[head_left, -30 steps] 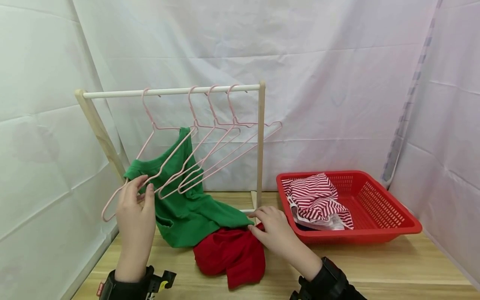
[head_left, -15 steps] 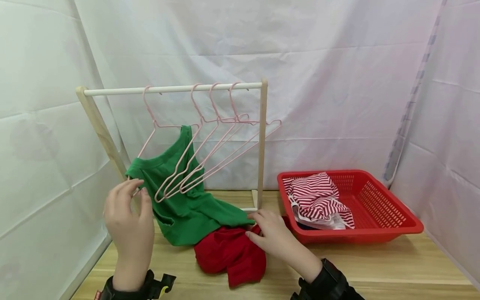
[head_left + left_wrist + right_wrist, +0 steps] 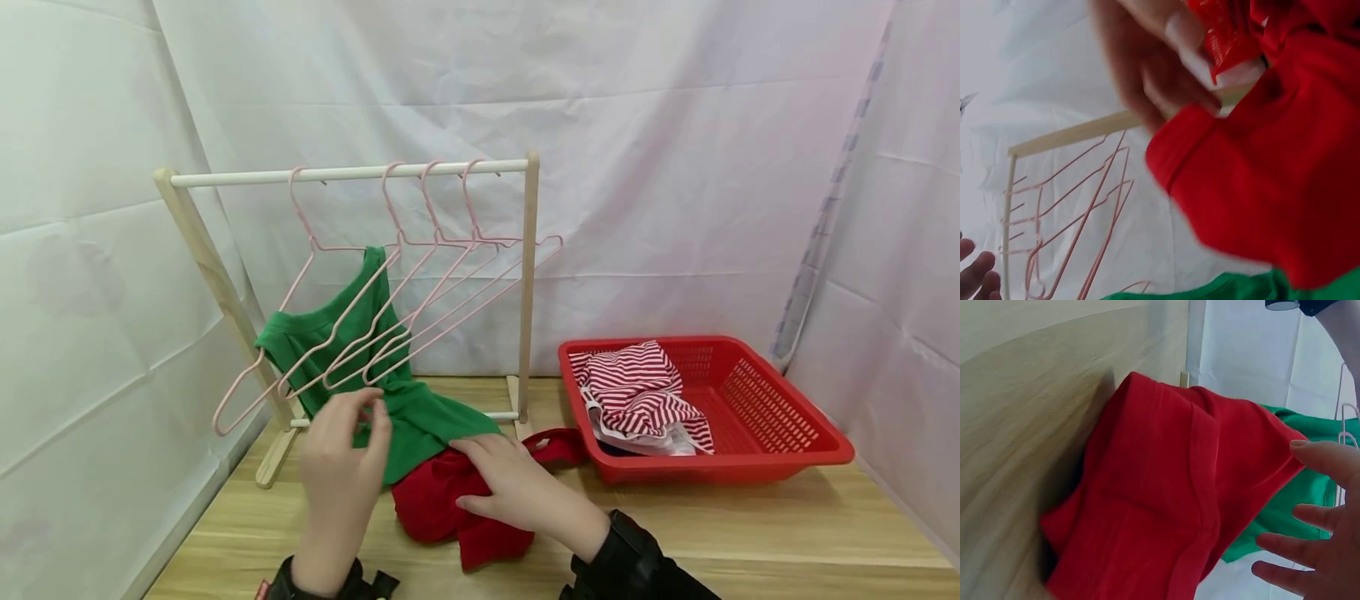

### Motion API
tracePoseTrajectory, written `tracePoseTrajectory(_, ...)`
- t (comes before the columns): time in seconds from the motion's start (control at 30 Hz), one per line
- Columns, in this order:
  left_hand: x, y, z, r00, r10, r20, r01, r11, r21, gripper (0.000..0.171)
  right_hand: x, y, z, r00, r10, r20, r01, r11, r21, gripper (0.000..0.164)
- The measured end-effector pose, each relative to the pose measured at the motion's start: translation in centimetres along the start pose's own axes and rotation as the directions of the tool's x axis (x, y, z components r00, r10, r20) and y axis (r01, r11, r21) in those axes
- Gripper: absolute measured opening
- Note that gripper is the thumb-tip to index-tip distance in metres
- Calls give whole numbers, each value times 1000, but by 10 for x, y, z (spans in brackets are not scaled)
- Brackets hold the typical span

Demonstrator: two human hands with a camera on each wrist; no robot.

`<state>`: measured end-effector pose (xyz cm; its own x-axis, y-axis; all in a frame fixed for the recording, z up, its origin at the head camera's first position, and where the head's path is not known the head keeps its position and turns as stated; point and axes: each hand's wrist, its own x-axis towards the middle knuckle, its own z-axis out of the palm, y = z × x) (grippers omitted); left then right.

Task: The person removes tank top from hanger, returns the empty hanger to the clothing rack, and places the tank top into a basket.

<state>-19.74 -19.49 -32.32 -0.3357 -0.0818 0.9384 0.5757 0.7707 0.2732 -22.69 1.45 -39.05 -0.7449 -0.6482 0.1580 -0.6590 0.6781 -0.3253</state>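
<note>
A green sleeveless top (image 3: 322, 333) hangs on the leftmost pink hanger (image 3: 303, 221), its lower part spread toward the table. In front of it lies a crumpled red garment (image 3: 495, 542), with a hemmed edge showing in the right wrist view. My right hand (image 3: 517, 487) lies over this red cloth, fingers spread and relaxed. Close in front of the green top is my left hand (image 3: 341, 458), loosely bent and holding nothing. Only a few left fingertips (image 3: 977, 275) show in the left wrist view, apart from the red cloth.
The rack (image 3: 247, 177) has a white bar on wooden legs. Several more pink hangers, without clothes, hang toward its right end. A red basket (image 3: 817, 454) stands at the right with a red-and-white striped garment (image 3: 630, 387) and white cloth inside. White sheets enclose the wooden table.
My left hand has left the hangers and moved right, toward the red garment. My right hand has shifted left onto the red cloth. The bare hangers have swung a little.
</note>
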Motion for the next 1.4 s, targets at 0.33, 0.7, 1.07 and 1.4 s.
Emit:
tracePoseTrajectory(0.33, -10, 4, 26, 904, -136, 405, 145, 989, 9, 17, 22, -12, 12, 990, -141, 15, 141, 990, 1, 64)
tracePoseTrajectory(0.7, -10, 11, 39, 724, -281, 630, 284, 954, 99, 23, 6, 0, 5, 987, -161, 0, 161, 987, -21, 14)
tracePoseTrajectory(1.07, -19, 2, 48, 641, -296, 709, 260, 952, 162, 28, -18, 46, -9, 999, 46, 5, -45, 996, -71, 11)
tracePoseTrajectory(1.4, -28, -12, 53, 564, -311, 765, 238, 948, 210, 33, -16, 53, 18, 989, 105, 107, -120, 982, 143, 28)
